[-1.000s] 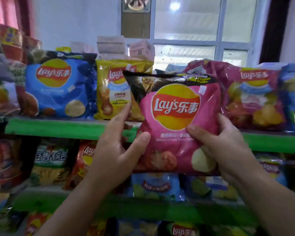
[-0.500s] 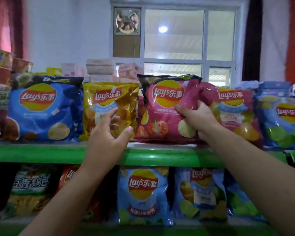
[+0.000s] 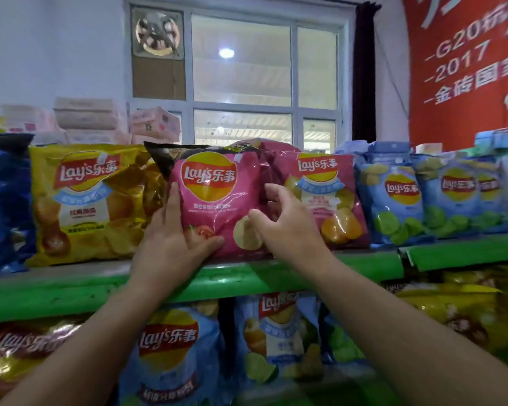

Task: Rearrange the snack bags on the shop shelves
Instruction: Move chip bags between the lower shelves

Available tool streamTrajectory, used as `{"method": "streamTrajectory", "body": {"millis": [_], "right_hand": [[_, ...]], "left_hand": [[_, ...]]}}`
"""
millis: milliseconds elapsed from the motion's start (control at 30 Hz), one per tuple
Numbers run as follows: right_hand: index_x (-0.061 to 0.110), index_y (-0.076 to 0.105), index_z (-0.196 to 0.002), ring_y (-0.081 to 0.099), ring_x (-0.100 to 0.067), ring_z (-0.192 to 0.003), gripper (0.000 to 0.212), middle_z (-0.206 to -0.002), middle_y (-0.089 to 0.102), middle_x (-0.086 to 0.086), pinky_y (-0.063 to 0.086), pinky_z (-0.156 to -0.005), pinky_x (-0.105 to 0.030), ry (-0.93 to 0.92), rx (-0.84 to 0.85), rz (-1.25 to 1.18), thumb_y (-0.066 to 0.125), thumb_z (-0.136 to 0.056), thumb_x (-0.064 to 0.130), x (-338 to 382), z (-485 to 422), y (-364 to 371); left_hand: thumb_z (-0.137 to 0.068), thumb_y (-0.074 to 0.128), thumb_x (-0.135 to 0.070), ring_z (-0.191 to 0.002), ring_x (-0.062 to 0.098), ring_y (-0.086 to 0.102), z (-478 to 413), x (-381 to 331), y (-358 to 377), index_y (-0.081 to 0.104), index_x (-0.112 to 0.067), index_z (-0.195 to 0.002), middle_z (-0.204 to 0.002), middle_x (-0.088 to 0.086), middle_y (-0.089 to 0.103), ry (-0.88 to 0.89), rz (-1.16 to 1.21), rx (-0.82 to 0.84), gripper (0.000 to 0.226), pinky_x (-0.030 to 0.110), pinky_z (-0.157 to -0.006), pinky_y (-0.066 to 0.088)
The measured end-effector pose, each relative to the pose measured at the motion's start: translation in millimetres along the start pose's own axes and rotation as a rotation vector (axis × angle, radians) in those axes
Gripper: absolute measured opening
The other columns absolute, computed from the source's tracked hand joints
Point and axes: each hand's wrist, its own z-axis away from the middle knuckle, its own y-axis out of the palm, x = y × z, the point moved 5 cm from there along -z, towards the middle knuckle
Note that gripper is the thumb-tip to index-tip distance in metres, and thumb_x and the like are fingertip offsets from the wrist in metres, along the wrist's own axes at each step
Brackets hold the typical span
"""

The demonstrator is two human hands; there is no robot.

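Observation:
A pink Lay's bag (image 3: pixel 214 200) with a black top stands upright on the top green shelf (image 3: pixel 71 291), between a yellow Lay's bag (image 3: pixel 88 200) and a magenta Lay's bag (image 3: pixel 329 200). My left hand (image 3: pixel 170 241) grips its lower left corner, fingers up along the left edge and thumb on the front. My right hand (image 3: pixel 288 230) is at the bag's right side with its fingers curled and spread, thumb touching the front.
Light-blue lime-flavour bags (image 3: pixel 393 197) fill the shelf to the right, and a dark blue bag (image 3: pixel 3 200) sits at far left. More bags (image 3: pixel 170 347) stand on the shelf below. Behind are stacked boxes (image 3: pixel 85 118), a window (image 3: pixel 241 68) and a red banner (image 3: pixel 467 68).
The pink bag went from held in front of the shelf to standing on the top shelf. My left hand returned to its left corner and my right hand's grip loosened.

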Motion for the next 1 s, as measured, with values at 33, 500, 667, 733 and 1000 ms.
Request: {"method": "streamTrajectory", "body": {"millis": [33, 500, 667, 733, 1000], "right_hand": [[0.021, 0.055, -0.13, 0.056, -0.003, -0.099, 0.049, -0.11, 0.056, 0.015, 0.044, -0.082, -0.013, -0.065, -0.044, 0.048, 0.063, -0.085, 0.037, -1, 8, -12], [0.058, -0.005, -0.144, -0.012, -0.032, -0.149, 0.089, -0.163, -0.015, 0.002, 0.008, -0.116, -0.061, 0.057, 0.132, 0.702, 0.043, -0.074, 0.083, -111, -15, -69], [0.055, 0.001, -0.146, -0.004, -0.035, -0.149, 0.093, -0.164, -0.008, -0.001, 0.01, -0.114, -0.06, 0.04, 0.142, 0.663, 0.051, -0.073, 0.08, -108, -15, -69], [0.051, 0.003, -0.149, -0.005, -0.035, -0.149, 0.095, -0.164, -0.009, -0.003, 0.007, -0.116, -0.059, 0.025, 0.127, 0.644, 0.054, -0.074, 0.078, -108, -13, -71], [0.034, 0.013, -0.154, -0.016, -0.04, -0.147, 0.081, -0.163, -0.011, -0.016, -0.01, -0.115, -0.058, -0.137, 0.036, 0.695, 0.046, -0.087, 0.064, -111, 9, -71]], "left_hand": [[-0.066, 0.071, -0.069, -0.136, 0.032, 0.037, -2, 1, 2, -0.013, -0.04, -0.15, -0.153, 0.009, 0.032, -0.007, -0.003, 0.006, 0.123, 0.048, -0.108, 0.035], [-0.053, 0.054, -0.084, -0.128, 0.036, 0.047, -4, -9, 8, -0.026, -0.041, -0.146, -0.155, 0.012, 0.029, -0.072, -0.107, 0.131, 0.129, 0.05, -0.105, 0.043], [-0.066, 0.07, -0.072, -0.128, 0.039, 0.048, -1, -9, 7, -0.02, -0.042, -0.148, -0.155, 0.015, 0.032, -0.086, -0.073, 0.122, 0.125, 0.05, -0.109, 0.038], [-0.067, 0.073, -0.068, -0.131, 0.038, 0.045, 3, -8, 6, -0.015, -0.039, -0.15, -0.155, 0.015, 0.032, -0.096, -0.044, 0.085, 0.124, 0.048, -0.112, 0.034], [-0.076, 0.063, -0.068, -0.139, 0.033, 0.033, 23, -16, 4, -0.001, -0.026, -0.156, -0.156, 0.015, 0.025, 0.056, -0.081, -0.097, 0.111, 0.047, -0.11, 0.03]]}}
